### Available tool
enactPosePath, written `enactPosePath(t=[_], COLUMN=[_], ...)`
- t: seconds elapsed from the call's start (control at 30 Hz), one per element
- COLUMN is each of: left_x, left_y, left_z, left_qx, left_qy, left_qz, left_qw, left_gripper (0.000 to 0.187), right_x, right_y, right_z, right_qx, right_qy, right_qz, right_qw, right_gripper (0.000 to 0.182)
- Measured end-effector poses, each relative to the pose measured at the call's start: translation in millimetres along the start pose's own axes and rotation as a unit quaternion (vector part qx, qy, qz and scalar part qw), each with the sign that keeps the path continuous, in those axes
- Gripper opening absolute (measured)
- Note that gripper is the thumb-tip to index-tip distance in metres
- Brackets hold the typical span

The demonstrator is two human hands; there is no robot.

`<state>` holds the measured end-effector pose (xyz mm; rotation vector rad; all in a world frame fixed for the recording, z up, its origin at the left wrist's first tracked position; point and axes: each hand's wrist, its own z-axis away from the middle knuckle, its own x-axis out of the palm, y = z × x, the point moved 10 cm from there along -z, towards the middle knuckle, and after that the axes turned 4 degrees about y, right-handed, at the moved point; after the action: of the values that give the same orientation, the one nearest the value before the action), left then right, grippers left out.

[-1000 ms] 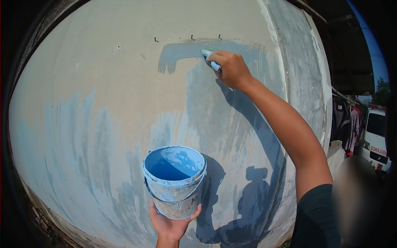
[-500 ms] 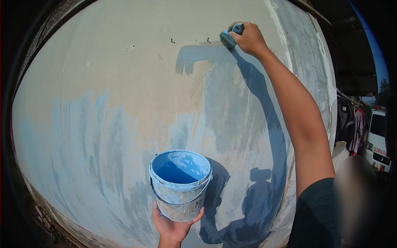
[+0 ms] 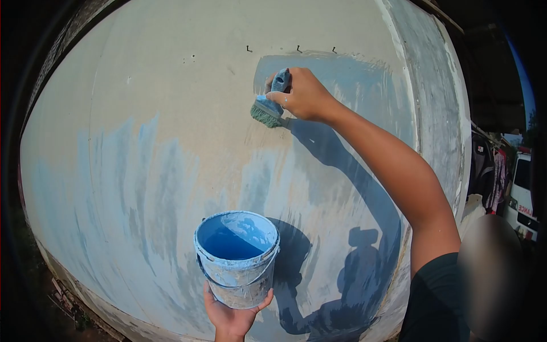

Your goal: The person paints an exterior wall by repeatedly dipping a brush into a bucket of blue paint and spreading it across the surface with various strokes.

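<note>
A wide paintbrush with a blue, paint-stained handle is gripped in my right hand. Its bristles point down and left, at or very close to the wall; contact is hard to tell. From below, my left hand supports a paint-smeared bucket, fingers and thumb around its base. Blue paint lies inside the bucket, and its wire handle hangs down the front. A blue-grey painted patch spreads behind and right of the brush.
Small metal hooks stick out of the wall above the patch. Streaky light blue paint covers the lower wall. Toward the right are a wall corner, hanging clothes and a white vehicle. My shadow falls on the wall.
My right hand has moved down and left with the paintbrush, from the patch's upper right to its left side. More of the painted patch shows. The bucket sits slightly further left in view.
</note>
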<state>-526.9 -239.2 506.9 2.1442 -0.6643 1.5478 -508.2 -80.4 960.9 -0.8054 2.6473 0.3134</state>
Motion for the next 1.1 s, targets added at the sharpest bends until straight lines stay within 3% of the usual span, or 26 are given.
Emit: enactPosePath(t=[0.07,0.1,0.17,0.27,0.43,0.5,0.53,0.67,0.77,0.83,0.87,0.97,1.1], left_x=[-4.8,-6.0,-4.9,-5.2,-2.4,3.9,8.5,30.1,30.6,32.1,32.6,27.1,27.5], left_y=[-0.5,0.6,1.8,-0.8,-0.8,-3.0,1.4,10.4,10.2,9.8,10.1,6.0,0.6], left_z=[-0.5,-1.0,-2.6,-5.7,-3.1,0.8,0.0,-0.8,-0.8,-0.1,-0.3,2.1,3.7], left_qx=[0.009,0.013,0.022,0.034,0.065,0.067,0.078,0.110,0.123,0.126,0.125,0.124,0.113], left_qy=[0.006,-0.005,-0.014,-0.007,-0.005,-0.002,-0.004,-0.013,-0.021,-0.026,-0.025,-0.021,-0.029], left_qz=[0.009,0.002,-0.006,-0.005,-0.032,-0.028,-0.043,-0.065,-0.065,-0.071,-0.074,-0.071,-0.058], left_qw=[1.000,1.000,1.000,0.999,0.997,0.997,0.996,0.992,0.990,0.989,0.989,0.990,0.991], left_gripper=[0.087,0.087,0.087,0.086,0.088,0.086,0.085,0.082,0.079,0.078,0.077,0.076,0.075], right_x=[-48.6,-58.8,-70.4,-10.9,49.7,55.3,51.4,-17.0,-63.2,-79.5,-70.6,6.0,33.9], right_y=[3.0,10.4,8.7,6.8,-37.9,-22.5,-12.6,15.8,29.5,12.1,10.4,-3.7,-57.9], right_z=[-23.5,-33.4,-41.9,0.7,91.8,97.1,88.3,31.9,11.8,20.6,33.7,104.4,171.3], right_qx=[-0.037,-0.042,-0.121,-0.221,-0.224,-0.045,-0.005,-0.012,-0.021,-0.147,-0.199,-0.288,-0.281], right_qy=[0.081,0.082,0.129,0.051,-0.063,-0.133,-0.125,-0.002,0.078,0.172,0.171,0.059,-0.028], right_qz=[0.131,0.129,0.311,0.329,0.120,0.007,-0.004,0.030,0.130,0.268,0.277,0.330,0.200], right_qw=[0.987,0.987,0.934,0.917,0.965,0.990,0.992,0.999,0.988,0.936,0.924,0.897,0.938], right_gripper=[0.016,0.016,0.016,0.013,0.012,0.016,0.020,0.021,0.015,0.015,0.016,0.012,0.010])
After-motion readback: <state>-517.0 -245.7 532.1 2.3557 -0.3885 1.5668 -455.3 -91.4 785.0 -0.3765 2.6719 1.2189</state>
